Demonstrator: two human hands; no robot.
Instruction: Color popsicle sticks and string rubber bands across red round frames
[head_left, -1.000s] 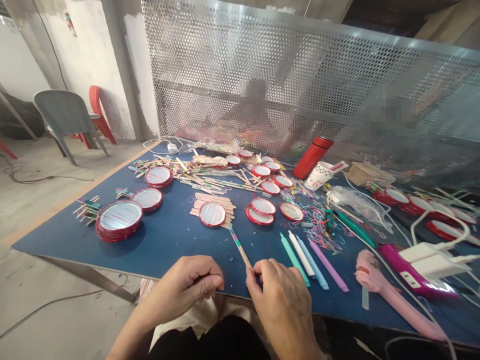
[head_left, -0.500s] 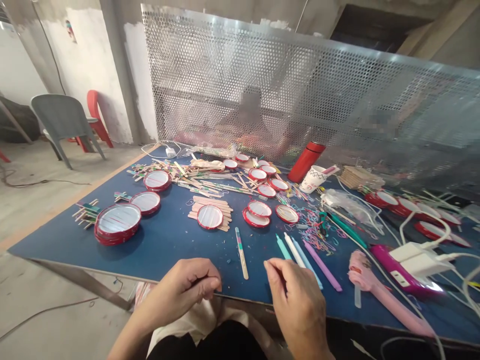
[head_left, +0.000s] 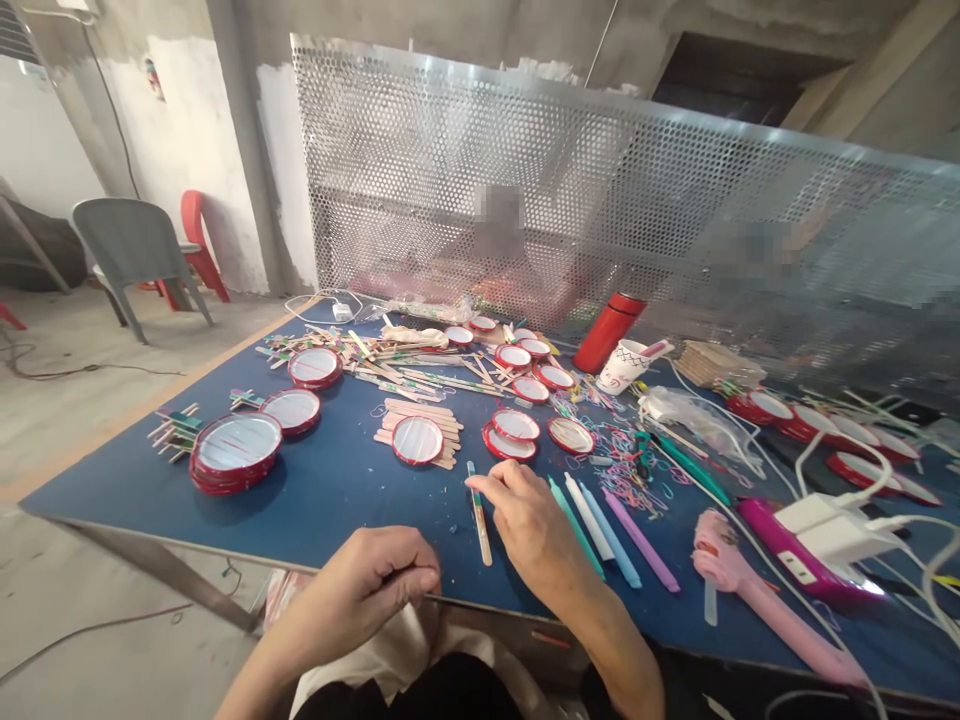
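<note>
Seen from the head camera, the right hand (head_left: pixel 529 520) was open, its fingertips over the top of the striped craft stick (head_left: pixel 479 525), which lay on the blue worktable (head_left: pixel 127 475) just near the red-rimmed discs (head_left: pixel 418 440). The left hand (head_left: pixel 375 580) was closed by the near table edge, its grip unclear.

This is a bare, makeshift craft workshop, set up in an unfinished concrete building rather than a home or shop. The patchy, part-plastered wall (head_left: pixel 191 165) and rough concrete floor (head_left: pixel 105 405) are unfinished, and a loose cable (head_left: pixel 52 375) lies across the floor. A perforated metal screen (head_left: pixel 480 170) stands along the far side of a long blue-topped work table (head_left: pixel 105 480). The table is crowded with red-rimmed round frames (head_left: pixel 236 450), wooden craft sticks (head_left: pixel 420 408), coloured rubber bands (head_left: pixel 626 470) and a pink glue gun (head_left: pixel 739 570). A grey plastic chair (head_left: pixel 135 245) and a red plastic chair (head_left: pixel 196 235) stand by the wall at left.
</note>
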